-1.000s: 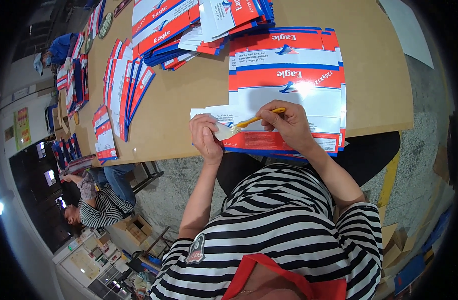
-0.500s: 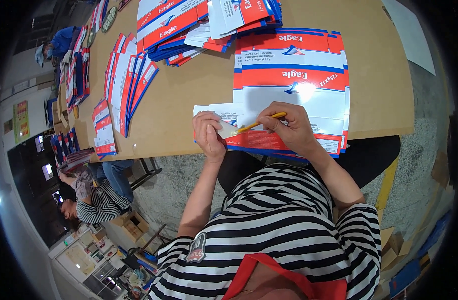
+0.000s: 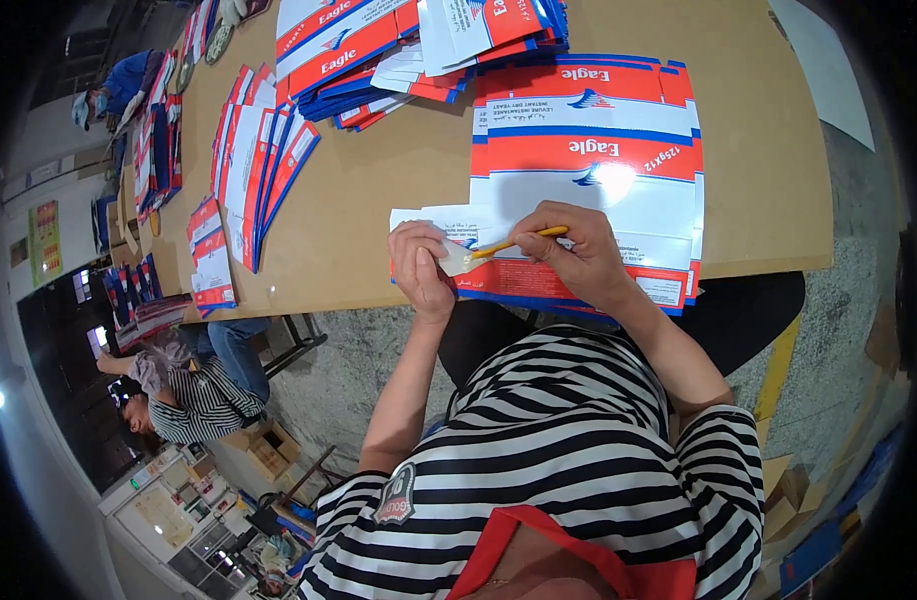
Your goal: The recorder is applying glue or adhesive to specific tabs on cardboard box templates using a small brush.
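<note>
My left hand (image 3: 419,262) is closed round a small whitish piece (image 3: 457,257) that sticks out past its fingertips; its kind is unclear. In my right hand (image 3: 577,250), a thin yellow stick-like tool (image 3: 519,242) is pinched between thumb and fingers. Its far tip touches the whitish piece or lies right over it. Both hands are above a stack of flat printed cartons (image 3: 594,215) in red, white and blue, lying at the table's near edge. Part of the stack's lower left is covered by my hands.
More flat cartons (image 3: 344,60) are piled at the far side of the brown table (image 3: 379,180). A fanned row of cartons (image 3: 254,180) lies to the left. A person in a striped shirt (image 3: 204,405) is beyond the table's left end, and another in blue (image 3: 124,80) is farther off.
The yellow tool's tip has shifted slightly left and up against the whitish piece. My left hand stays nearly still. The striped-shirt person's arm has moved outward.
</note>
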Demonstrator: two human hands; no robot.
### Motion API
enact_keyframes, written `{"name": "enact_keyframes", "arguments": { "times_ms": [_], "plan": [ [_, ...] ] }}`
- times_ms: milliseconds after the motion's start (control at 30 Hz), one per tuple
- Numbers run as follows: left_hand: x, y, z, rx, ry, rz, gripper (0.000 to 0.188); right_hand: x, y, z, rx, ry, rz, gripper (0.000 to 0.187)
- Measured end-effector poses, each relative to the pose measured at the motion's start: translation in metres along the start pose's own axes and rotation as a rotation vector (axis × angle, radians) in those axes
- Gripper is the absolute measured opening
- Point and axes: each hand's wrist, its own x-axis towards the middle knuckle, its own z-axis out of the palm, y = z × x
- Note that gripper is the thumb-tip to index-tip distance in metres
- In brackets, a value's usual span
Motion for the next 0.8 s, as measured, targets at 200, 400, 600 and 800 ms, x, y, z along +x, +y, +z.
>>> {"name": "enact_keyframes", "arguments": {
  "times_ms": [200,400,600,800],
  "plan": [
    [0.002,0.0,-0.001,-0.023,-0.002,0.002,0.036,-0.003,-0.004,-0.004,0.021,-0.006,0.029,0.016],
    [0.002,0.002,0.0,-0.011,0.0,-0.001,0.036,-0.004,-0.001,-0.007,0.058,-0.016,0.06,0.017],
    [-0.001,0.001,0.0,-0.01,0.005,-0.005,0.034,-0.011,0.002,-0.01,0.056,0.113,0.109,0.02],
    [0.0,-0.001,0.002,-0.008,0.02,-0.004,0.033,-0.017,0.009,-0.007,0.007,0.143,0.141,0.023]
  ]
}}
